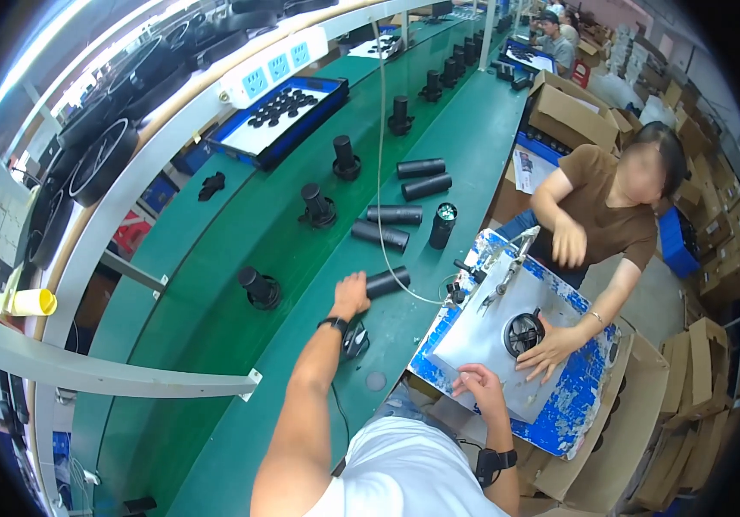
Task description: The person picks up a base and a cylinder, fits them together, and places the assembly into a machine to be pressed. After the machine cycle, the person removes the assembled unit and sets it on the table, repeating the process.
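My left hand (351,295) is closed round the near end of a black cylinder (388,283) lying on the green bench (301,379). My right hand (480,385) is beside the edge of a grey metal plate (465,345); its fingers are loosely bent and apart, and I see nothing in them. On that plate a co-worker's hand (551,349) rests against a round black part (524,333). Farther along the bench lie several more black cylinders (380,235). One upright cylinder (443,226) shows shiny pieces at its top.
Black flanged parts (259,289) stand in a row along the green strip. A small black device (354,342) with a cable is by my left wrist. A blue-rimmed tray (279,116) holds small black discs. The co-worker (615,202) sits across the blue table (551,422); cardboard boxes (577,112) stand behind.
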{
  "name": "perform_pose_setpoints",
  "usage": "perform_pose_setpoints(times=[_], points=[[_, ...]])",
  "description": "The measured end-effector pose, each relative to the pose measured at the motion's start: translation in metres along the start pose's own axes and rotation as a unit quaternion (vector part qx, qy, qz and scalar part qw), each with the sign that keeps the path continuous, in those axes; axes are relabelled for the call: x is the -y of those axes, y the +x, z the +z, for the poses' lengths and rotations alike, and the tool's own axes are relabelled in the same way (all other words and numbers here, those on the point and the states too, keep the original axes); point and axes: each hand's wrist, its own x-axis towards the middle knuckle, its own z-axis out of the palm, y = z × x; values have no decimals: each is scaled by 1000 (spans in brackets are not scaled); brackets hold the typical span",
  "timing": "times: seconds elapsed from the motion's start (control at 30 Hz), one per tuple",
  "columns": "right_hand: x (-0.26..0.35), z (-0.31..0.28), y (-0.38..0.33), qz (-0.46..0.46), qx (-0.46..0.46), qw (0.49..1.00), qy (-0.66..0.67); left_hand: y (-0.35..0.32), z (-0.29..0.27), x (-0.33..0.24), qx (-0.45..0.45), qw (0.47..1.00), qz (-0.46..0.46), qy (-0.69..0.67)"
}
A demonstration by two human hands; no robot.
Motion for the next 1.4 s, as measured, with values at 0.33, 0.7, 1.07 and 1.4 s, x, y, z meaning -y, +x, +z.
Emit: perform_pose_setpoints(times=[0.33,0.7,1.07,1.4], points=[[29,47,-20,-208,-61,938,-270,-216,-42,-59,175,588,-140,-777],[40,43,-31,-337,20,934,-115,-214,-107,-133,340,734,126,-575],[53,20,-68,-321,-54,886,330,-201,-98,-206,181,704,283,-626],[54,-73,-90,-282,-331,899,-59,-184,-103,-254,147,806,433,-376]])
